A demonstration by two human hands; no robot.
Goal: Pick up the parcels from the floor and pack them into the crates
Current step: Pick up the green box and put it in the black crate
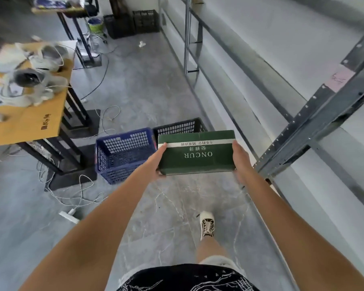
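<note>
- Two crates sit side by side on the floor point(135, 97): the blue crate point(122, 153) shows whole, while the black crate point(180, 127) is half hidden behind my box.
- One green box point(197, 153), held level above the crates.
- My left hand point(159, 162) and right hand point(241, 158) grip its opposite ends, fingers tucked underneath and hidden.

Wooden table point(27, 120) at left, white headsets point(29, 85) and cables on top. White power strip point(68, 216) on grey floor point(147, 85). Metal shelving point(298, 131) at right. Green bucket point(95, 26) far back.
</note>
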